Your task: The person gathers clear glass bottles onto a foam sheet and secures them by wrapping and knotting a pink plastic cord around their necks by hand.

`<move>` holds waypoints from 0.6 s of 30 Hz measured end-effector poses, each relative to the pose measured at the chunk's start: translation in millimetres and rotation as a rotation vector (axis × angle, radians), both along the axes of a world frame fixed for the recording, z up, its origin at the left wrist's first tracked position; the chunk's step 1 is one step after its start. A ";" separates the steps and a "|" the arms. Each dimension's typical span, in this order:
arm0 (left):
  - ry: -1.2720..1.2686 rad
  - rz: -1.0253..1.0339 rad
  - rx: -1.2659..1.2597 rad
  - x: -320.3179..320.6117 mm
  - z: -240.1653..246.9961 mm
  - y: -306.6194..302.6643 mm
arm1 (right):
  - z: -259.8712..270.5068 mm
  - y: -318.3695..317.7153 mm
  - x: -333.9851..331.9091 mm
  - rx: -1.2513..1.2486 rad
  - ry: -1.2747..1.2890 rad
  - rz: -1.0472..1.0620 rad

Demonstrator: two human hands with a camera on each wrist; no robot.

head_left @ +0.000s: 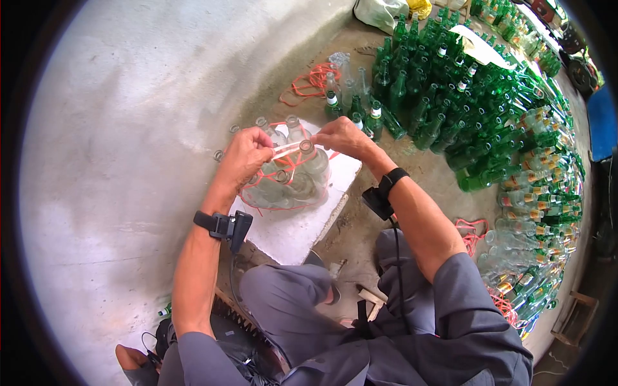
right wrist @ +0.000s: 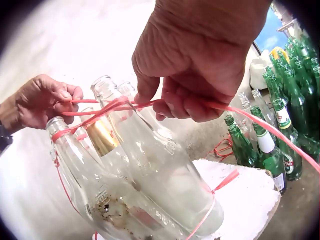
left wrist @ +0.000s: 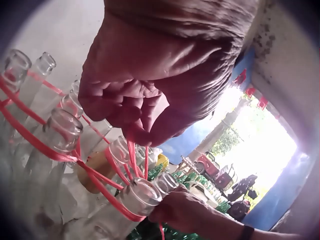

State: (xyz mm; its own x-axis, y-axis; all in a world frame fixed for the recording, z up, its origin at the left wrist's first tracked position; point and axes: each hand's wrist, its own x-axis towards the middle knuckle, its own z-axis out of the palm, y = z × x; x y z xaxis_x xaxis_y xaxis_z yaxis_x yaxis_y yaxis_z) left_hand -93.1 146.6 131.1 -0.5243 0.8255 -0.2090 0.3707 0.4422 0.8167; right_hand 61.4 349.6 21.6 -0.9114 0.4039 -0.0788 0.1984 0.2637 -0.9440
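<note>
Several clear glass bottles (right wrist: 165,170) stand bundled together on a white board (head_left: 277,238), with red plastic string (right wrist: 270,128) looped around their necks. Over the near-left side of the bundle, my left hand (head_left: 244,154) pinches strands of the string between thumb and fingers. Across from it, my right hand (head_left: 344,137) grips the string beside a bottle neck, its fingers curled. Strands run taut between the two hands, and a loose tail trails from the right one. Lower down, another red string with a knot circles the bottle bodies.
Many green bottles (head_left: 421,96) crowd the floor at the right, with labelled clear bottles (head_left: 524,212) beyond. A red string heap (head_left: 315,80) lies behind the board. A white sack (head_left: 380,14) sits at the back. Another person's arm (head_left: 132,357) shows at lower left.
</note>
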 end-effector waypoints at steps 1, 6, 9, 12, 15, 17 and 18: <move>0.001 0.000 0.000 4.3 3.6 -3.3 | 2.0 -0.3 1.1 -0.014 0.008 -0.017; -0.174 0.154 0.124 -0.5 -2.7 -13.2 | 6.0 -3.7 -1.7 -0.075 0.063 -0.029; 0.102 0.134 0.149 -22.7 -30.8 -12.8 | 10.3 -7.7 -2.4 -0.067 0.081 -0.033; 0.713 0.065 0.011 -14.5 -34.9 -3.6 | 8.9 -9.2 -2.3 -0.033 0.078 -0.017; 0.620 0.083 -0.146 0.3 -15.0 5.0 | 13.7 -9.1 -2.0 -0.042 0.016 -0.020; 0.599 0.103 -0.161 2.5 -14.0 6.8 | 18.9 -7.4 3.8 -0.059 -0.032 -0.028; 0.579 0.125 -0.174 2.9 -13.4 7.1 | 20.7 -4.8 6.9 -0.077 -0.020 -0.020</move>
